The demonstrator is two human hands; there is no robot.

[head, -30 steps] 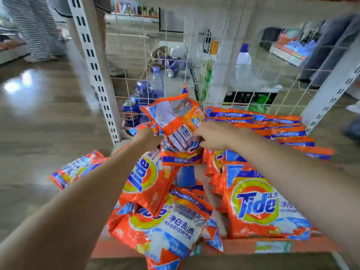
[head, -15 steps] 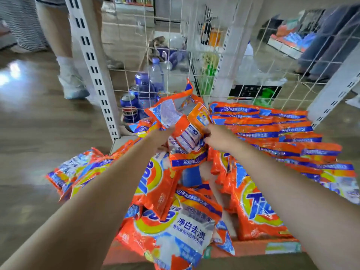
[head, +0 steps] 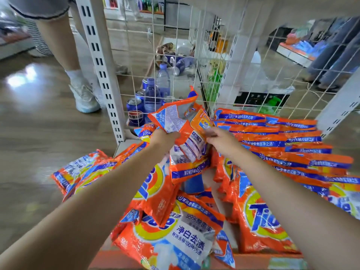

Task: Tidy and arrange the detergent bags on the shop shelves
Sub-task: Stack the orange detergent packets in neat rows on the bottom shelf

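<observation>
Low against the wooden shop floor, the shelf (head: 124, 145) carried its load of orange detergent bags, and nearest me lay the loose heap (head: 171, 227), bags slumped across one another at all angles, one corner already past the front lip. That was my first worry: the film looked slick, and any tug from above could have sent those near bags sliding onto the floor, as the spilled bags (head: 78, 172) to the left already lay over the shelf's side.

A little farther in, my left hand (head: 162, 138) gripped the lifted bag (head: 183, 127) at its lower left edge, fingers curled round the crumpled film. My right hand (head: 224, 142) touched its right side, fingers bent toward the bag, though I could not tell how firmly they pinched. The bag stood tilted, back face toward me, above another bag under it. Held by edges only, it could have slipped or sagged and knocked its neighbours.

To the right ran the neat row (head: 282, 141), bags overlapped like tiles. Setting mine down carelessly might have pushed that row askew.

Beyond, the wire mesh (head: 175, 61) backed the shelf, with water bottles (head: 155, 90) and cans behind it; a hard shove could have pressed a bag against the mesh.
</observation>
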